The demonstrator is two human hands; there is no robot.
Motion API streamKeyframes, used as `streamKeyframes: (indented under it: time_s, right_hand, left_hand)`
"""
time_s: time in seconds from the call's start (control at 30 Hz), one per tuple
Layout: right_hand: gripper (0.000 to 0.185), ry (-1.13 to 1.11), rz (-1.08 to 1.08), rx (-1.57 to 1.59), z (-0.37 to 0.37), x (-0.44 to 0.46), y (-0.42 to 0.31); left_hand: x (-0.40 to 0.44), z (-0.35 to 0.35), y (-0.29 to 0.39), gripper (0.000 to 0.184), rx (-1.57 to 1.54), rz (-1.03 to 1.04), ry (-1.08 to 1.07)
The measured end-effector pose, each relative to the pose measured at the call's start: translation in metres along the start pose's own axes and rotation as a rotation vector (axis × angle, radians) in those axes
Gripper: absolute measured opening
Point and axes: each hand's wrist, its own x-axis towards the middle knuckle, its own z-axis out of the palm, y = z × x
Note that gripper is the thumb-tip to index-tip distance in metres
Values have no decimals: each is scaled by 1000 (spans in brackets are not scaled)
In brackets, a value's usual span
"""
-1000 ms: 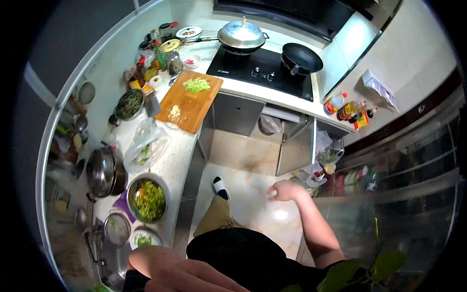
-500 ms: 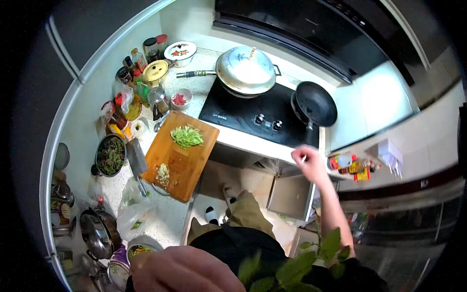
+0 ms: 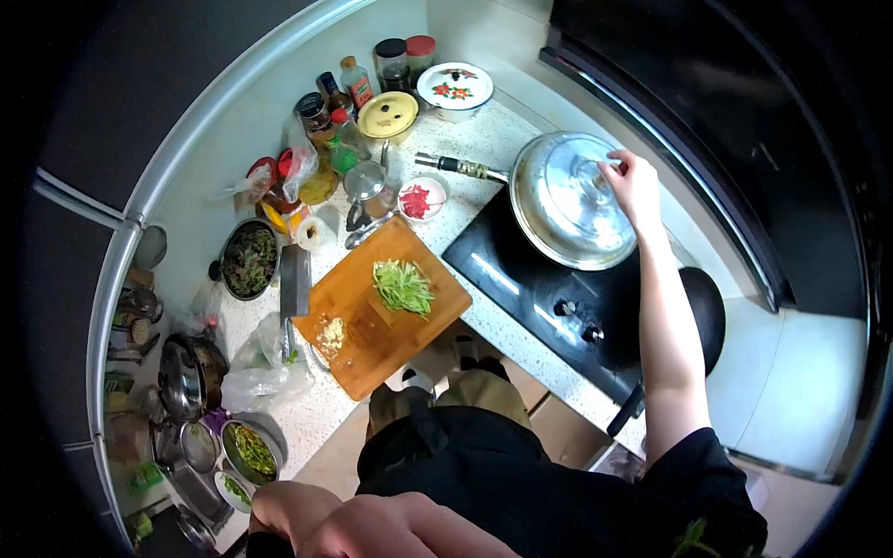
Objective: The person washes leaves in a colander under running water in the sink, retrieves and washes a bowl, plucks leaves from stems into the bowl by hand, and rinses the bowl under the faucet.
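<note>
My right hand (image 3: 634,186) reaches over the stove, its fingers closed round the knob of the domed silver lid (image 3: 567,209). The lid sits on a wok whose handle (image 3: 460,166) points left. Close to the camera at the bottom edge is my left hand (image 3: 400,527); its fingertips are out of frame, so its grip cannot be made out. On the counter, a wooden cutting board (image 3: 367,349) bears shredded green vegetable (image 3: 403,286) and chopped pale bits (image 3: 331,335). A cleaver (image 3: 295,284) lies along the board's left side.
A black pan (image 3: 704,316) is on the right of the black stove (image 3: 502,265), partly behind my right arm. Bowls, a plastic bag (image 3: 270,367), bottles and a yellow-lidded pot (image 3: 388,114) line the left counter. The range hood (image 3: 670,177) overhangs the stove.
The view has turned toward the stove. My right hand has moved from over the floor, past the stove's front edge, onto the lid's knob and closed there. My left hand stays low near the camera.
</note>
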Motion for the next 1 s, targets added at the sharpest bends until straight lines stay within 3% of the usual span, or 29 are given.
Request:
streamKeyframes:
  time_s: [0.1,0.2,0.3,0.4,0.5,0.6,0.83,1.0]
  right_hand:
    - [27,9,-16,37,-2,7,-4]
    - [25,50,-53,54,-4,13,3]
    - [24,52,41,51,-41,16,-6]
    - [26,71,122,69,-83,10,11]
    - [28,123,226,102,-123,-9,34]
    - [27,177,347,124,-161,-39,63]
    - [29,217,493,-52,-223,-104,83]
    - [28,248,468,-282,-230,-122,90]
  left_hand:
    - [-7,-1,-13,18,-80,73,212]
    - [5,-14,-21,17,-122,180,187]
    - [23,-21,-8,16,-60,153,115]
    - [19,-26,1,14,-111,-31,280]
    - [23,-53,-8,13,-42,83,-22]
    - [27,-52,-5,12,-87,84,42]
    - [39,-51,7,12,-162,-208,166]
    - [49,-77,0,11,-149,-289,84]
